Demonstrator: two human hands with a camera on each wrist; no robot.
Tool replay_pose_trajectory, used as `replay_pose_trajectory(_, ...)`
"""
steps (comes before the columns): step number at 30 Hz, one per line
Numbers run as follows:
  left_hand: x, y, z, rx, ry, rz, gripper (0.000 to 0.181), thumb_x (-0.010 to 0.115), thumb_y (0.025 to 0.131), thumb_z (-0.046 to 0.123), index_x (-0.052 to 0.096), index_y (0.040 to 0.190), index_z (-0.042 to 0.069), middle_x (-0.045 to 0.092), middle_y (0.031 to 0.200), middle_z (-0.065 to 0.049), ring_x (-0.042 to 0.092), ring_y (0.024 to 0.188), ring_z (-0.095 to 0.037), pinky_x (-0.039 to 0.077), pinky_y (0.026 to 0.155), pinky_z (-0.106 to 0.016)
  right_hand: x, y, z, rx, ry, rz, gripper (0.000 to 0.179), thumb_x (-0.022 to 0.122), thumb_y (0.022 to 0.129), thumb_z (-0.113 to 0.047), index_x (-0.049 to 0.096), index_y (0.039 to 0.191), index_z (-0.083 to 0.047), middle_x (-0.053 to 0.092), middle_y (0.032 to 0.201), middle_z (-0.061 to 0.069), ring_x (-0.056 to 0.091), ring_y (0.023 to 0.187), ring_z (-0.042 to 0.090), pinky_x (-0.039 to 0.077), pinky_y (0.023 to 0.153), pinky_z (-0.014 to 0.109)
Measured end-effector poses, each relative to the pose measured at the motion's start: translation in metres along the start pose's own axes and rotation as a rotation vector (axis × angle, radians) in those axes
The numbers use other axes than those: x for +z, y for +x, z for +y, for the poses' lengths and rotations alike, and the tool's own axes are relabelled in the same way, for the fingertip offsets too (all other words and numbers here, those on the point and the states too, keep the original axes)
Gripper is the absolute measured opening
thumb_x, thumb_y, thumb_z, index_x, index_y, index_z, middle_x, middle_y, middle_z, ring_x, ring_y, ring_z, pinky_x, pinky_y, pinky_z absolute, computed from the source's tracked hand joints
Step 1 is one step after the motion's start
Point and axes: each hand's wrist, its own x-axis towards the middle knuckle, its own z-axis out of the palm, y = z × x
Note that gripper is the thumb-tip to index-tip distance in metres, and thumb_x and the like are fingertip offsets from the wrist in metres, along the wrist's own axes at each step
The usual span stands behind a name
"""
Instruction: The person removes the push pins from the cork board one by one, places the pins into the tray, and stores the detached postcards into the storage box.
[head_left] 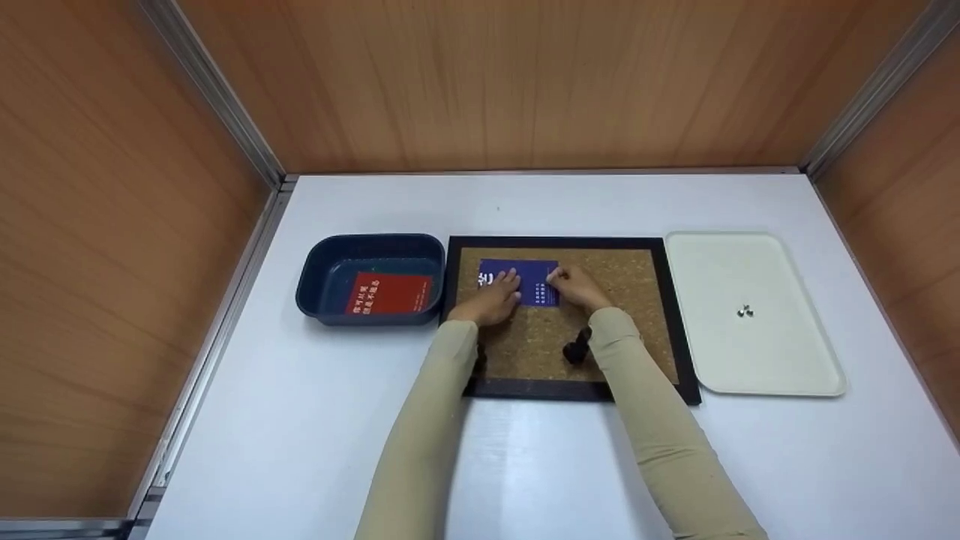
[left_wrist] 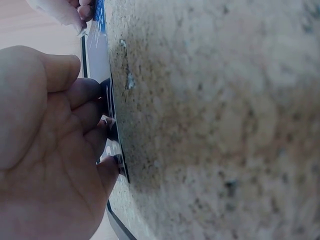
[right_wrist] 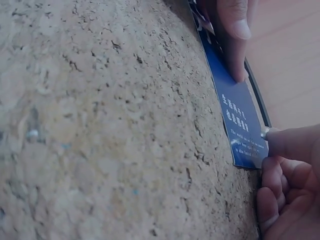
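Note:
A blue card [head_left: 536,289] with white lettering lies on a black-framed cork board [head_left: 540,345]. My left hand [head_left: 495,296] rests on the card's left part, its fingertips pressing it against the cork. At the card's right edge, my right hand [head_left: 576,286] pinches a small silver thumbtack [right_wrist: 264,133] between thumb and finger. The thumb covers part of the tack, so its point is hidden. From the left wrist view, the left fingers [left_wrist: 87,107] touch the card and the palm is off the board.
Left of the board stands a dark blue basin [head_left: 322,259] with a red card [head_left: 390,293] inside. A white tray [head_left: 765,352] on the right holds a few small silver tacks [head_left: 745,310]. Wooden panels [head_left: 525,82] close off the back and sides of the white table [head_left: 300,435].

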Motion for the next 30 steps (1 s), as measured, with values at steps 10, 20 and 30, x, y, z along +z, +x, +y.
replay_pose_trajectory(10, 0.001, -0.002, -0.001, 0.011, 0.014, 0.006, 0.052, 0.025, 0.107, 0.029, 0.017, 0.154, 0.009, 0.007, 0.163, -0.005, 0.004, 0.150, -0.023, 0.009, 0.123, -0.041, -0.001, -0.004, 0.003, -0.045, 0.022, -0.008, 0.028, 0.049, 0.100, -0.021, 0.063, 0.109, 0.002, 0.062, 0.109, 0.018, 0.058, 0.090, 0.021, 0.048, 0.076, 0.028)
replay_pose_trajectory(20, 0.001, -0.001, -0.002, 0.012, -0.015, -0.007, 0.052, 0.024, 0.107, 0.030, 0.016, 0.154, 0.010, 0.005, 0.163, -0.004, 0.003, 0.151, -0.022, 0.009, 0.123, -0.040, -0.011, -0.011, 0.007, -0.006, 0.052, -0.053, 0.030, 0.045, 0.102, -0.022, 0.060, 0.113, 0.001, 0.059, 0.102, 0.012, 0.053, 0.085, 0.018, 0.044, 0.070, 0.026)
replay_pose_trajectory(30, 0.002, 0.000, -0.006, 0.030, -0.004, 0.003, 0.052, 0.023, 0.107, 0.030, 0.016, 0.154, 0.010, 0.005, 0.163, -0.005, 0.002, 0.150, -0.023, 0.009, 0.123, -0.040, -0.020, -0.017, 0.009, 0.004, 0.078, -0.050, 0.028, 0.046, 0.099, -0.019, 0.060, 0.113, 0.001, 0.056, 0.098, 0.009, 0.050, 0.082, 0.018, 0.044, 0.067, 0.027)
